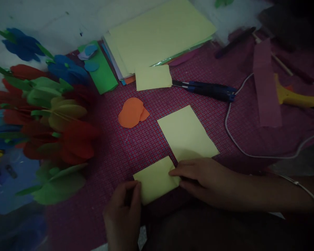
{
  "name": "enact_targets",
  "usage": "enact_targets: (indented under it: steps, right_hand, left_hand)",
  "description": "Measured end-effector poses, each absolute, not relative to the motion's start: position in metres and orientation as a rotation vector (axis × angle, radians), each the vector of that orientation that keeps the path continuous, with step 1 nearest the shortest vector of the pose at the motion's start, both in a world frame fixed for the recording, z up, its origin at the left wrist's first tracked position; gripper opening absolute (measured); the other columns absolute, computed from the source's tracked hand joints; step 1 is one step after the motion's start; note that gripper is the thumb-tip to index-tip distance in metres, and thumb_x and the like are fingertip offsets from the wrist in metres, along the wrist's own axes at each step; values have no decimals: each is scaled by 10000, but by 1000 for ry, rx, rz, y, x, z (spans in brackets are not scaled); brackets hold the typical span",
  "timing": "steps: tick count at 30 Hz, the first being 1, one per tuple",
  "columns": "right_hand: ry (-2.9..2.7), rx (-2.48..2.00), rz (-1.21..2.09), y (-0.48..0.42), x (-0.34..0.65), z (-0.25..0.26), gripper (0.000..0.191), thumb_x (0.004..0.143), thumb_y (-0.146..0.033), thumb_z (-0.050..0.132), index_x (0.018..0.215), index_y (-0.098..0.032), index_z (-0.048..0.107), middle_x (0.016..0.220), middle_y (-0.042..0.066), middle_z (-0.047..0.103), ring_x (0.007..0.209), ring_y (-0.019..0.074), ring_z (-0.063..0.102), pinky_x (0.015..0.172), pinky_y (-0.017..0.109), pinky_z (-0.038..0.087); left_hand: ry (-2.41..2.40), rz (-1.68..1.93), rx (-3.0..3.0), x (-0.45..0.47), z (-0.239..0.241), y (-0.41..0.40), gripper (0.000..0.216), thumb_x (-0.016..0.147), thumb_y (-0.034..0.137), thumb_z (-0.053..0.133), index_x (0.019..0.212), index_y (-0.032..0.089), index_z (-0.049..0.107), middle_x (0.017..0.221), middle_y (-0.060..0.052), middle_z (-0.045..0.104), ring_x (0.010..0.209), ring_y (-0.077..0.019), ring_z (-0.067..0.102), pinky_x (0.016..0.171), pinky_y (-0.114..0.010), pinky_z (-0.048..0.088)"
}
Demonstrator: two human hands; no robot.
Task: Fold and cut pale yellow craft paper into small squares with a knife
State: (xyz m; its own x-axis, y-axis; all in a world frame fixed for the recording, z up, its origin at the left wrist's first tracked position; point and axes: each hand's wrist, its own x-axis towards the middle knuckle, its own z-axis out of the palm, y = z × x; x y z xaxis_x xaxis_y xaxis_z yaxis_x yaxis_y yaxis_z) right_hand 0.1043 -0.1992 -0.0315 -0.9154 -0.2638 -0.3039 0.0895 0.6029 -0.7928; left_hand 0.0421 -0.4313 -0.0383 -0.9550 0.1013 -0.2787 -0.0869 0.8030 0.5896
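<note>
A rectangle of pale yellow paper is held low over the checked purple cloth, close to my body. My left hand pinches its left edge between thumb and fingers. At its right edge my right hand grips it with the thumb and fingertips. Just beyond, a larger yellow sheet lies flat, its near edge partly covered by my right hand. Several orange paper cutouts lie overlapped to the left of that sheet.
Colourful paper flowers crowd the left side. At the back lies a stack of yellow sheets beside a folded green paper. A blue glue gun trails a white cord. A pink paper strip overlaps a yellow-handled tool.
</note>
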Motion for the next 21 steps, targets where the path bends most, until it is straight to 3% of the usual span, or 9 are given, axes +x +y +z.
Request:
enact_targets:
  steps: [9, 14, 17, 21]
  right_hand:
    - [2448, -143, -1221, -199, 100, -30, 314, 890, -204, 466, 1160, -212, 626, 973, 39, 674, 876, 167, 627, 755, 290, 448]
    - [2434, -154, -1207, -198, 100, -26, 300, 882, -199, 465, 1128, -197, 636, 989, 39, 673, 890, 168, 631, 762, 285, 448]
    - [2444, -143, -1200, -198, 98, -22, 306, 878, -201, 469, 1135, -178, 634, 999, 47, 672, 909, 172, 630, 785, 288, 446]
    - [2462, -166, -1171, -198, 97, -20, 309, 871, -201, 480, 1136, -163, 633, 1000, 58, 666, 901, 173, 621, 779, 287, 442]
  left_hand:
    - [2718, 808, 56, 39, -39, -432, 188, 761, 404, 618, 755, 230, 689, 675, 24, 694, 589, -135, 634, 570, -223, 486]
    - [2787, 712, 428, 36, -41, -437, 138, 811, 346, 585, 801, 242, 675, 729, 40, 691, 626, -117, 645, 604, -205, 485]
    - [2850, 482, 766, 32, -40, -443, 135, 858, 307, 534, 866, 247, 654, 788, 31, 669, 663, -111, 636, 596, -209, 466]
    - [2744, 69, 1376, 25, -40, -446, 189, 876, 249, 463, 929, 212, 641, 944, -60, 653, 880, -210, 607, 743, -319, 474]
